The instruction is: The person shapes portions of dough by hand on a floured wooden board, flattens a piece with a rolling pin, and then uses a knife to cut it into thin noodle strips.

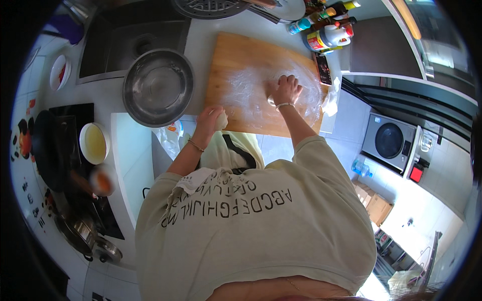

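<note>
At the near left corner of a wooden board (pixel 241 56), my left hand (pixel 205 124) holds a pale lump of dough (pixel 221 121). Further right, my right hand (pixel 288 89) is curled over a smaller piece of dough (pixel 271 100), which shows at its left side and is mostly hidden beneath the palm. White flour (pixel 244 88) is spread across the middle and right of the board.
A wide metal bowl (pixel 158 88) stands left of the board, by the dark sink (pixel 109 45). Bottles (pixel 324 37) and a phone (pixel 322 68) lie at the right edge. Further left are a yellow-filled bowl (pixel 94 143) and a dark pan (pixel 49 150) at the stove.
</note>
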Tool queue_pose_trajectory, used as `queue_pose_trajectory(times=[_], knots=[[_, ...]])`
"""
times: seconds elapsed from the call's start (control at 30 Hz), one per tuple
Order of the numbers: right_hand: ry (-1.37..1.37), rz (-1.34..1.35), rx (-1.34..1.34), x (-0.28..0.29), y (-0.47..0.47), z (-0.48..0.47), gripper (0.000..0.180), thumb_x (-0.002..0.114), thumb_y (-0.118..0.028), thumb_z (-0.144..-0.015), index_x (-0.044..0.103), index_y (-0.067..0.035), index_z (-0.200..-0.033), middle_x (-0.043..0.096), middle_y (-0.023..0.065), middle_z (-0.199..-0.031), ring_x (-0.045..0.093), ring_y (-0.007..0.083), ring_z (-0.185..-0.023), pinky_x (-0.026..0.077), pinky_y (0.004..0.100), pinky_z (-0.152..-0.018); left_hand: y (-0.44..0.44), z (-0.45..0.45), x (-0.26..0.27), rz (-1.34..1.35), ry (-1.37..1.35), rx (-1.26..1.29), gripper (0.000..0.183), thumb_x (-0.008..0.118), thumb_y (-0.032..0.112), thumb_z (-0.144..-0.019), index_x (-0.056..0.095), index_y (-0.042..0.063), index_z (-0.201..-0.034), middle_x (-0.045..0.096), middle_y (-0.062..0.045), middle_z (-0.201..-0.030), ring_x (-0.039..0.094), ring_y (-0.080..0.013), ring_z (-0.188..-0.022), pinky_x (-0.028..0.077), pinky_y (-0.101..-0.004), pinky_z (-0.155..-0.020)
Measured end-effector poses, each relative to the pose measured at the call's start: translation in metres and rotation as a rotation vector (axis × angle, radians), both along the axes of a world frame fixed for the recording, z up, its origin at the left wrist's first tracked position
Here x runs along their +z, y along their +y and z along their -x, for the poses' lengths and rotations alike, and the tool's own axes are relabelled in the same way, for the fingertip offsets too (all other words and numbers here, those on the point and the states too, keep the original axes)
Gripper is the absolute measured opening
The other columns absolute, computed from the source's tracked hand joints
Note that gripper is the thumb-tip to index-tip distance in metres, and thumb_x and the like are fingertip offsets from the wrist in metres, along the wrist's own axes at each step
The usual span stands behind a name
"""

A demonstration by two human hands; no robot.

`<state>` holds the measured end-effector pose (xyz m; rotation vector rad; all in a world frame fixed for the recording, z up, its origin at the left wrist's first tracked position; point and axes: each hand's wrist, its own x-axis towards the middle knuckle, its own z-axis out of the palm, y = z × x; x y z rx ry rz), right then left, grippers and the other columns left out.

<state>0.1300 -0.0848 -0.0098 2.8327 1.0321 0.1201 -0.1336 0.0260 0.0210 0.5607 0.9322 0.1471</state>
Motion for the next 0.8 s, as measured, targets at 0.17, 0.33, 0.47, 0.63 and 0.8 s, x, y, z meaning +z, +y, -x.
queue_pose_trajectory(times=[0.17,0.33,0.47,0.63,0.8], knots=[[0.107,-0.118,0.142,0.006,0.008,-0.011,0.03,0.062,-0.042,-0.08,0.061,-0.014,-0.068,0.061,0.0038,-0.078,0.056,0.0242,-0.087,0.038,0.042,-0.08,-0.002,0.013,-0.021,-0.035,0.0,-0.013,0.017,0.056,0.021,-0.092,0.055,0.005,-0.097,0.06,-0.007,-0.093,0.062,-0.0178,-0.084,0.053,-0.0305,-0.075],[0.234,-0.182,0.07,-0.023,-0.013,0.005,0.03,0.055,-0.04,-0.086,0.07,-0.015,-0.081,0.067,0.0053,-0.086,0.058,0.0254,-0.092,0.04,0.0433,-0.082,-0.003,0.016,-0.016,-0.007,0.002,-0.057,0.016,0.056,0.021,-0.093,0.054,0.005,-0.097,0.06,-0.007,-0.094,0.062,-0.0181,-0.084,0.053,-0.0304,-0.074],[0.076,-0.112,0.218,0.001,-0.015,0.021,0.025,0.059,-0.038,-0.082,0.068,-0.015,-0.082,0.066,0.0042,-0.088,0.057,0.0235,-0.095,0.039,0.0424,-0.085,-0.003,0.014,-0.028,-0.137,0.044,-0.106,0.019,0.059,0.023,-0.09,0.059,0.005,-0.095,0.061,-0.006,-0.092,0.062,-0.0167,-0.082,0.051,-0.0293,-0.072],[0.071,-0.226,0.135,0.023,-0.015,0.012,0.031,0.058,-0.038,-0.085,0.058,-0.013,-0.067,0.063,0.005,-0.069,0.06,0.0251,-0.076,0.043,0.0405,-0.075,-0.013,-0.021,-0.04,-0.532,-0.063,-0.342,0.024,0.066,0.026,-0.085,0.067,0.005,-0.096,0.065,-0.008,-0.096,0.062,-0.0169,-0.083,0.049,-0.0312,-0.076],[0.191,-0.242,-0.004,-0.024,-0.023,0.029,0.03,0.046,-0.038,-0.092,0.058,-0.013,-0.08,0.062,0.0154,-0.066,0.06,0.037,-0.062,0.047,0.0478,-0.062,-0.031,-0.069,-0.024,-0.683,-0.248,-0.707,0.029,0.062,0.022,-0.088,0.062,0.003,-0.109,0.064,-0.01,-0.105,0.06,-0.0184,-0.1,0.046,-0.0307,-0.087]])
